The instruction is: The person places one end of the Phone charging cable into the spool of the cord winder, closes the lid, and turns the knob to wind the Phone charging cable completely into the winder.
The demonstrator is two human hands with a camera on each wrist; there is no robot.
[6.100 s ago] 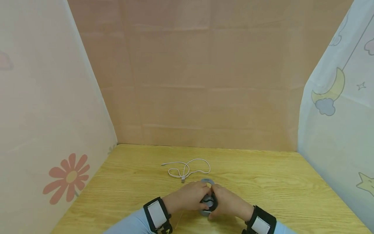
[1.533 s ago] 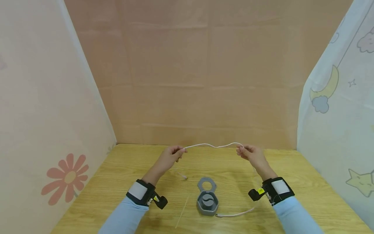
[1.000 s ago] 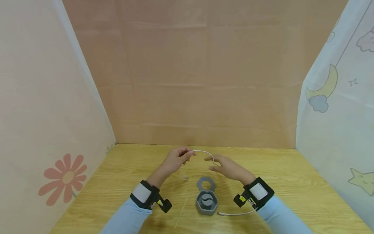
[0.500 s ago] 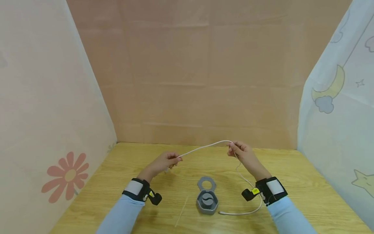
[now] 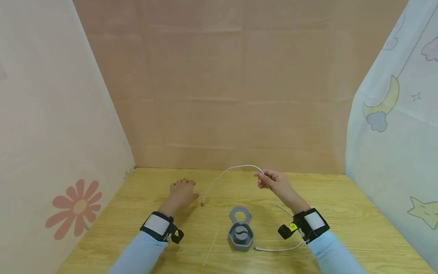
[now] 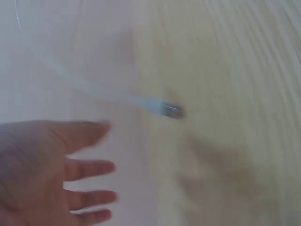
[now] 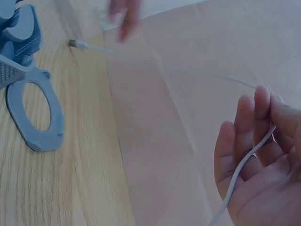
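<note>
Currently right hand (image 5: 273,182) pinches white cable (image 5: 236,168) mid-length, lifted; left hand (image 5: 181,191) spread, holding nothing. Cable end (image 5: 203,201) dangles free. Grey winder (image 5: 240,235) lid open, nothing wound; coiling outstanding.

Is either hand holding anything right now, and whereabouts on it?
The right hand holds the white cable partway along its length, away from both plugs. The left hand holds nothing; its fingers are spread.

Open left hand (image 6: 42,169) beside cable plug (image 6: 170,110)
</note>
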